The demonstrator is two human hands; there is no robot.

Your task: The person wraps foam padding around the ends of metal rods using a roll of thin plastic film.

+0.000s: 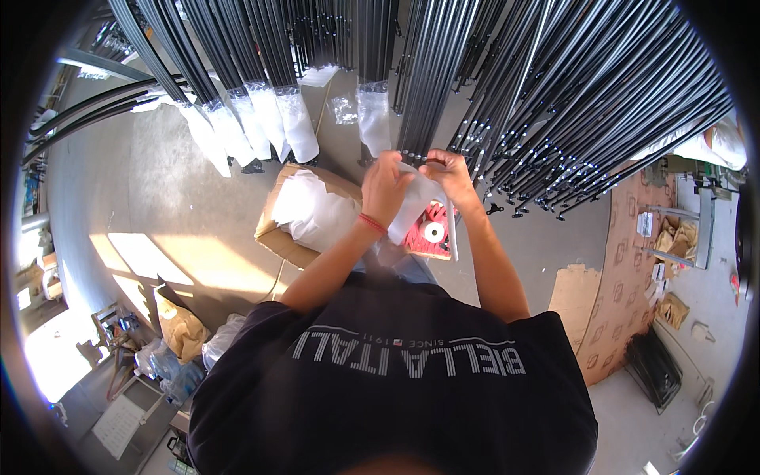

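A translucent white wrapping sheet [415, 196] is stretched between my two hands, at the near end of a bundle of black rods [427, 103]. My left hand [384, 191] pinches its left edge, a red cord round the wrist. On the other side my right hand [451, 179] is closed on its upper right corner, fingers curled against the rod ends. Just below the sheet lies a white tape roll [433, 231] on a red surface, partly covered. Left of my left forearm stands an open cardboard box [271, 225] filled with white sheets [313, 207].
Several rod bundles with white-wrapped ends [296, 127] lie ahead to the left. Many bare black rods [554, 119] fan out at the right. A clear plastic scrap [343, 109] is on the floor. Bags [184, 326] and a cardboard piece [575, 297] lie to the sides.
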